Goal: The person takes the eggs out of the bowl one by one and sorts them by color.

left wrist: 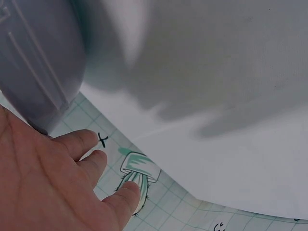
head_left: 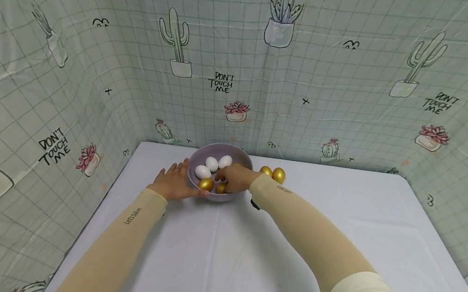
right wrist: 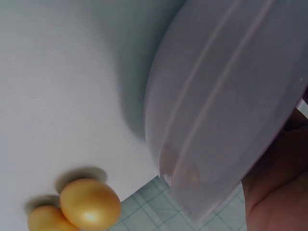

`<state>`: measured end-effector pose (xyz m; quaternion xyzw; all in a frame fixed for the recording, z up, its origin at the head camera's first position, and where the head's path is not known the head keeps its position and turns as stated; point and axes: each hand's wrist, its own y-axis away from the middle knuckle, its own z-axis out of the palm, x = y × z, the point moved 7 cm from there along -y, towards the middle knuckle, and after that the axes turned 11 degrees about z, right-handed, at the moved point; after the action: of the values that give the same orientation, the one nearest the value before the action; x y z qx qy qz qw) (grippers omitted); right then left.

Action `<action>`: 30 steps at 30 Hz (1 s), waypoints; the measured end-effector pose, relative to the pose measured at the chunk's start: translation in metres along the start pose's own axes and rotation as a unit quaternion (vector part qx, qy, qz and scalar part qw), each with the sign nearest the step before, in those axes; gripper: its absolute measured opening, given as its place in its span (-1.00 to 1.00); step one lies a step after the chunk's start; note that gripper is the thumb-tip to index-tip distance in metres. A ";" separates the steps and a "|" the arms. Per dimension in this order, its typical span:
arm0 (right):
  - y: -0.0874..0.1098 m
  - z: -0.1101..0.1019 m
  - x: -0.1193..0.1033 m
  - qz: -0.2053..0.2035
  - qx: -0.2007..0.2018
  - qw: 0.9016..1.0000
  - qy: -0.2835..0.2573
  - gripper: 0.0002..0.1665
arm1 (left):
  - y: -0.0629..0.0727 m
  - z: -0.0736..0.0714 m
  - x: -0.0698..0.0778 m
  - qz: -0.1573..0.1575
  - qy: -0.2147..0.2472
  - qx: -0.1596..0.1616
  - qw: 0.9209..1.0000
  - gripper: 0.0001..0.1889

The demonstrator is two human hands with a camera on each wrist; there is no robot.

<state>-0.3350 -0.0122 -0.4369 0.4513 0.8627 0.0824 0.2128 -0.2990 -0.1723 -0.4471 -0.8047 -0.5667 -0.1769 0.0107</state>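
A mauve bowl [head_left: 243,154] at the table's far side holds white eggs [head_left: 203,172] and gold eggs [head_left: 205,184]. My left hand [head_left: 174,183] lies spread along the bowl's left side, thumb across the front rim; its straight fingers also show in the left wrist view. Over the right rim my right hand [head_left: 236,177] reaches into the bowl with bent fingers. Right under them is a partly covered gold egg [head_left: 220,188]; I cannot tell whether they grip it. In the right wrist view the bowl's wall [right wrist: 216,96] hides those fingers.
Two gold eggs [head_left: 279,175] lie on the white-covered table [head_left: 337,201] just right of the bowl, behind my right forearm. A checked, cactus-print cloth [head_left: 307,69] stands up behind the table's far edge and round both sides.
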 end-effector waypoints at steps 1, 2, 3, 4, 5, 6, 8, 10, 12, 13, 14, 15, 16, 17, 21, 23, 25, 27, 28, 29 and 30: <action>0.000 0.001 0.000 0.002 0.000 1.000 0.003 -0.57 | 0.000 0.000 0.000 0.000 -0.001 0.000 1.000 0.47; -0.001 0.001 0.000 0.003 0.000 1.000 0.007 -0.58 | 0.000 0.000 0.000 -0.001 -0.001 0.000 1.000 0.47; -0.001 0.002 0.000 0.005 0.000 1.000 0.009 -0.59 | 0.000 0.000 0.000 -0.001 -0.001 0.001 1.000 0.47; -0.002 0.003 0.000 0.008 -0.002 1.000 0.011 -0.61 | 0.000 0.000 0.000 -0.001 -0.001 0.001 1.000 0.47; -0.002 0.003 0.000 0.010 -0.003 1.000 0.011 -0.62 | 0.000 0.000 0.000 -0.001 0.000 0.001 1.000 0.48; -0.002 0.004 -0.001 0.012 -0.003 1.000 0.012 -0.63 | 0.000 0.000 0.000 -0.001 0.000 0.002 1.000 0.48; -0.002 0.005 0.000 0.018 -0.004 1.000 0.015 -0.64 | -0.001 0.001 -0.001 -0.003 0.000 0.000 1.000 0.49; -0.002 0.006 0.000 0.024 -0.004 1.000 0.017 -0.65 | -0.002 0.002 -0.002 -0.005 -0.005 -0.002 1.000 0.49; -0.003 0.006 0.000 0.027 -0.003 0.999 0.017 -0.65 | -0.002 0.002 -0.002 -0.004 -0.006 -0.001 1.000 0.49; -0.003 0.006 0.000 0.030 -0.004 0.999 0.017 -0.65 | -0.002 0.003 -0.003 -0.004 -0.007 -0.001 1.000 0.49; -0.002 0.006 0.000 0.031 -0.005 0.999 0.015 -0.65 | -0.003 0.003 -0.003 -0.003 -0.007 0.001 1.000 0.49; -0.002 0.006 0.000 0.033 -0.007 0.999 0.011 -0.65 | -0.003 0.002 -0.003 -0.003 -0.006 0.002 1.000 0.49; -0.002 0.006 0.000 0.034 -0.008 0.999 0.010 -0.65 | -0.002 0.002 -0.003 -0.001 -0.004 0.003 1.000 0.48; -0.002 0.006 0.001 0.035 -0.008 0.999 0.008 -0.64 | -0.002 0.002 -0.003 0.000 -0.003 0.004 1.000 0.48; -0.002 0.004 0.001 0.037 -0.009 0.999 0.001 -0.63 | -0.001 0.002 -0.003 -0.002 -0.004 0.002 1.000 0.48; -0.003 0.004 0.002 0.039 -0.011 0.999 -0.004 -0.62 | -0.002 0.002 -0.003 -0.003 -0.004 0.001 1.000 0.48; -0.003 0.004 0.002 0.043 -0.013 0.999 -0.009 -0.62 | -0.002 0.002 -0.003 -0.004 -0.003 -0.001 1.000 0.48; -0.004 0.005 0.003 0.046 -0.014 0.999 -0.012 -0.61 | -0.002 0.001 -0.002 -0.003 -0.004 0.000 1.000 0.48; -0.004 0.005 0.003 0.046 -0.014 0.999 -0.013 -0.60 | -0.002 0.001 -0.002 -0.004 -0.004 -0.002 1.000 0.48; -0.004 0.005 0.003 0.046 -0.013 0.999 -0.013 -0.60 | -0.002 0.002 -0.003 -0.004 -0.005 -0.004 1.000 0.49; -0.005 0.005 0.003 0.046 -0.012 0.999 -0.013 -0.60 | -0.002 0.002 -0.003 -0.005 -0.005 -0.005 1.000 0.49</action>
<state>-0.3377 -0.0126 -0.4439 0.4886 0.8371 0.0967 0.2260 -0.3011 -0.1739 -0.4499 -0.8028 -0.5698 -0.1756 0.0029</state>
